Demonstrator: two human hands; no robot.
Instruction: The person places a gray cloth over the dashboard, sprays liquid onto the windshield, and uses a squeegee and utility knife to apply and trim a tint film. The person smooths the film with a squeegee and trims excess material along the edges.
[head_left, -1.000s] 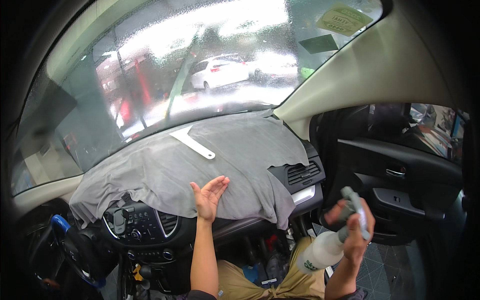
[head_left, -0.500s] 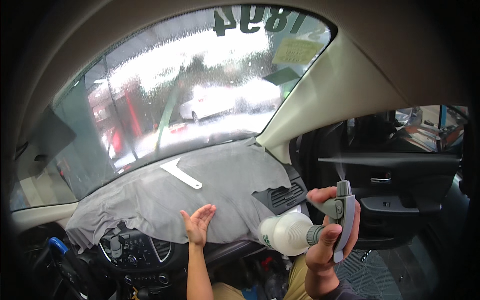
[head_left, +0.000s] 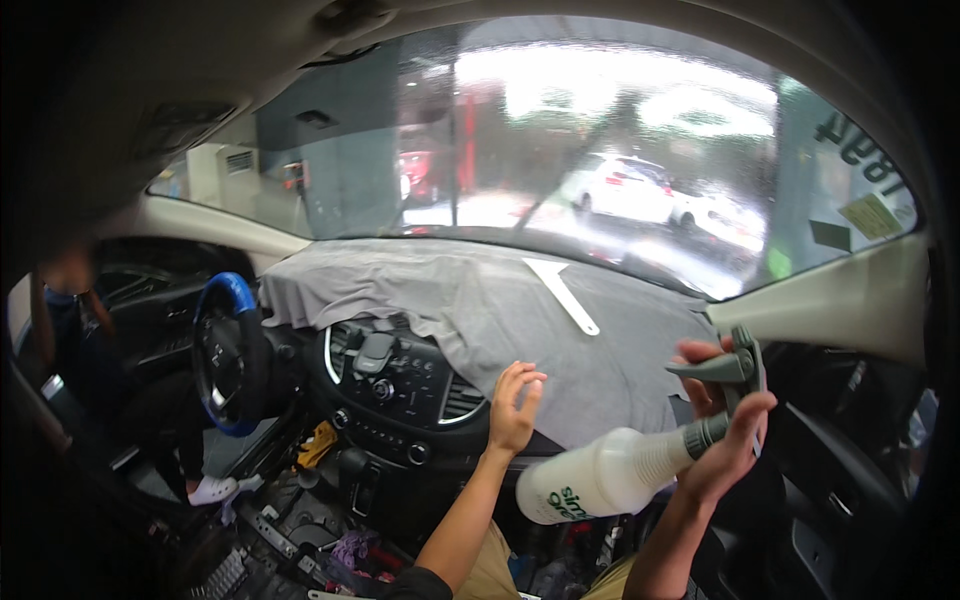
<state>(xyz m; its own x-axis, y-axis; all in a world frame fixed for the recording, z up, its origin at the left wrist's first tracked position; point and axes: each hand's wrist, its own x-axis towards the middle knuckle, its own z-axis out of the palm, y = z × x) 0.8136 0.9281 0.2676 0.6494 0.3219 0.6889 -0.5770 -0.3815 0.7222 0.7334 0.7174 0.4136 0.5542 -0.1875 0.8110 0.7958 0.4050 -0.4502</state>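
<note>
View swung toward the blue-and-black round steering wheel (head_left: 222, 352) | mist no longer showed, spraying seemed paused | right hand (head_left: 735, 450) clasped the translucent white plastic spray bottle (head_left: 612, 472) by its grey trigger head (head_left: 745, 375), tilted near the draped grey cloth (head_left: 480, 300) | left hand (head_left: 515, 412) empty, fingers loosely spread

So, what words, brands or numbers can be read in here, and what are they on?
I won't copy lettering, but it stands here:
Spray bottle: green lettering, curving partly out of sight.
Windshield: large dark characters, reading mirrored.
Yellowish sticker: too small to read.
Dashboard controls: too small to read.
</note>
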